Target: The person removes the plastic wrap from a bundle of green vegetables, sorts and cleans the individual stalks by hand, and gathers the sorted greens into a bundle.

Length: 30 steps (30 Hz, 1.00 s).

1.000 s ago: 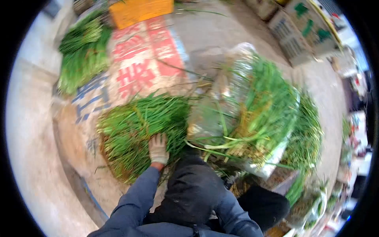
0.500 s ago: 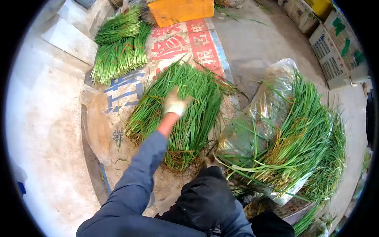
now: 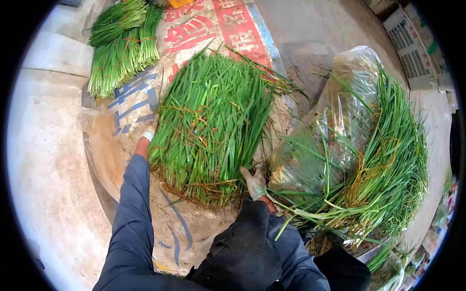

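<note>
Bracketing the pile of long green stalks (image 3: 211,116) from two sides w/ both hands, head cam view. Pile = approx. ctr of view, a bit L, lying on a printed sheet (image 3: 194,30) w/ red & blue lettering. Dry brown bits show along pile's near edge & thru its middle.

L hand (image 3: 152,129), pale glove, is at pile's L edge, approx. mid-height; fingers blurred & partly hidden at the stalks, so can't tell if grip is clamped or loose. L arm stretched fwd, dk blue-gray sleeve (image 3: 133,203).

R hand (image 3: 254,184), also gloved, is at pile's near R corner, just beyond the dk knee (image 3: 245,247). Thumb & fingers spread apart, at the stalk edge; exact contact w/ stalks can't be made out.

R of pile, near R hand: clear plastic bag (image 3: 335,131), crumpled, loose blades lying across it. 2nd heap of green stalks (image 3: 395,150) sits against bag's R side, some yellowed blades in it, pale ends toward person.

Top L: tied bundles (image 3: 121,58) stacked, thin reddish bands around them, well apart from pile, partly on sheet's edge. Orange item (image 3: 180,2) cut off at top edge of view. Top R: lt-colored slotted crate (image 3: 410,48) on the floor (image 3: 310,24). Pale ledge (image 3: 58,160) along L side.
</note>
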Each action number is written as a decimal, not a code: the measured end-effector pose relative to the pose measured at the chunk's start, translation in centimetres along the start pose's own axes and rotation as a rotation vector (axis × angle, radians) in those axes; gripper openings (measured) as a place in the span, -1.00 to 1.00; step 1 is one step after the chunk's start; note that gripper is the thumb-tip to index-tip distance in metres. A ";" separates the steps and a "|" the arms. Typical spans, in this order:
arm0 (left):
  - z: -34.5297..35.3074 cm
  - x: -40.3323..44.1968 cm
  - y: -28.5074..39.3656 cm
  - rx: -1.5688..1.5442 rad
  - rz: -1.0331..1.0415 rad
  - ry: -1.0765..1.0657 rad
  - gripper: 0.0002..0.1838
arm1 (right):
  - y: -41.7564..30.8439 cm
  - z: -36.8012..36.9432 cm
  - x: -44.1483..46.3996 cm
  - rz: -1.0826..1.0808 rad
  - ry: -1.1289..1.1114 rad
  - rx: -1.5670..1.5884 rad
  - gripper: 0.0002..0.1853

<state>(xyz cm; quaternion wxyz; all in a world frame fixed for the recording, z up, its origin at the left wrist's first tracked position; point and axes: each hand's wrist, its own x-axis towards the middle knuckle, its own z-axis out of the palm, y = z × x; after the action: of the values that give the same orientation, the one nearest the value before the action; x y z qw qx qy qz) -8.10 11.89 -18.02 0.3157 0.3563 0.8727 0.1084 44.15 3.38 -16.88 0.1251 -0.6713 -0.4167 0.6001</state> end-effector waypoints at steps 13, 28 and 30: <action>12.0 -17.6 -2.7 -0.232 -0.199 -0.467 -0.09 | 8.5 2.0 3.1 -0.061 -0.501 0.721 -0.11; 2.7 -25.0 6.9 -0.426 -0.112 -0.306 -0.15 | -3.4 2.2 -3.4 -0.400 -0.540 0.596 -0.06; 0.4 -27.1 9.6 -0.460 -0.078 -0.293 -0.15 | -10.7 -2.6 -7.9 -0.411 -0.483 0.475 -0.02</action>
<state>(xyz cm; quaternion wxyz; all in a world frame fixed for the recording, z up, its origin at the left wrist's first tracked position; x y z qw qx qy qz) 12.29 0.16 -1.55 0.5150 0.2532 0.7833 0.2390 42.66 5.24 -3.56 0.2930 -0.3659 -0.4094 0.7827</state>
